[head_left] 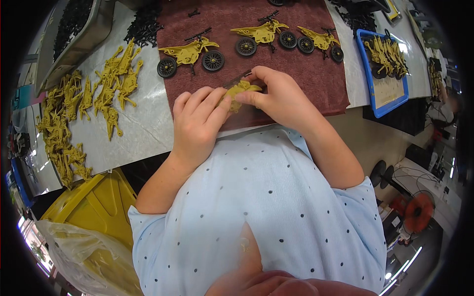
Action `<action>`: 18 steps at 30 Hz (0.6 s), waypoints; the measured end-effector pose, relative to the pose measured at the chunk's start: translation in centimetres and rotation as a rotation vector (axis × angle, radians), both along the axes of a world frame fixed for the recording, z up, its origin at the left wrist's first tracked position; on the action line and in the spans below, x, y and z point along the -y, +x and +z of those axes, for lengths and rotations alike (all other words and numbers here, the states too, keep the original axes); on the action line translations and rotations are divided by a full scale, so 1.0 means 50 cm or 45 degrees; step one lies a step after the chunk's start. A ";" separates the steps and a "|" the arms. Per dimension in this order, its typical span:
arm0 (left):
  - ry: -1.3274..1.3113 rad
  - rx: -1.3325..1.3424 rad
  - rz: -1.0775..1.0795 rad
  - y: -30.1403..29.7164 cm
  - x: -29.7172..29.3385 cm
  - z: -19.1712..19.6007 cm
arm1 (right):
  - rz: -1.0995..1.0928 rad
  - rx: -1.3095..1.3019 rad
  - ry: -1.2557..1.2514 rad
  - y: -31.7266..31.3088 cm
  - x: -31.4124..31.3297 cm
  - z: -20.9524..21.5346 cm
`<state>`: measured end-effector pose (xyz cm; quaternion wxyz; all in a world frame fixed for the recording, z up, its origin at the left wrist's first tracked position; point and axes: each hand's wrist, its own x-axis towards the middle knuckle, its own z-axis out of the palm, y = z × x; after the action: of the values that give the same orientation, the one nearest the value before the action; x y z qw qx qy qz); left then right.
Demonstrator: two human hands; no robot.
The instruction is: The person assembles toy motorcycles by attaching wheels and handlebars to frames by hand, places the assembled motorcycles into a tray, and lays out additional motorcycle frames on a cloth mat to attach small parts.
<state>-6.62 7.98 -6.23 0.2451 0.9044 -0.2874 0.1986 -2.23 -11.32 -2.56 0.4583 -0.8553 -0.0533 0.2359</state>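
Three finished toy motorcycles (191, 54) on cloth (306, 79); both hands (197, 123) hold one body (240, 91).

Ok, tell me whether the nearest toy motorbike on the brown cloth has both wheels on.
Both on. The leftmost motorbike lies on its side on the brown cloth, with a black wheel at each end of its yellow frame.

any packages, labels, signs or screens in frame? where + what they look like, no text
No labels, signs or screens clear enough to tell.
Clear plastic bag: lower left, crumpled, lining a yellow bin.
Blue tray: upper right on the table, rectangular, pale inside, holding yellow toy motorcycles.
Grey bin: top left, tilted, holding black parts.
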 end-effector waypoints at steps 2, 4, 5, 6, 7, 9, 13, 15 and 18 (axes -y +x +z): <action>-0.023 0.059 -0.041 0.001 -0.003 -0.003 | -0.052 0.070 0.063 -0.009 -0.003 -0.008; -0.049 0.052 -0.033 -0.004 -0.006 -0.005 | -0.073 0.032 0.124 -0.011 -0.006 -0.022; -0.076 0.045 -0.029 -0.006 -0.006 -0.006 | -0.100 -0.007 0.182 -0.011 -0.006 -0.027; -0.078 0.044 -0.024 -0.006 -0.010 -0.005 | -0.095 -0.008 0.181 -0.013 -0.005 -0.029; -0.163 -0.035 -0.023 -0.005 -0.016 0.000 | -0.131 -0.031 0.301 -0.017 -0.005 -0.029; -0.250 -0.113 -0.010 -0.006 -0.019 0.013 | -0.155 -0.055 0.421 -0.020 -0.004 -0.027; -0.902 -0.884 0.339 -0.023 -0.025 0.016 | -0.119 -0.022 0.447 -0.018 -0.002 -0.010; -1.143 -1.097 0.308 -0.025 -0.029 0.015 | -0.068 -0.020 0.418 -0.016 -0.003 -0.008; -1.075 -1.261 0.313 -0.021 -0.028 0.035 | -0.038 0.003 0.411 -0.018 -0.008 -0.010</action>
<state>-7.70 9.40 -4.50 0.6572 0.7413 0.0672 -0.1188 -3.15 -10.92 -3.08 0.5932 -0.7715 -0.0783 0.2162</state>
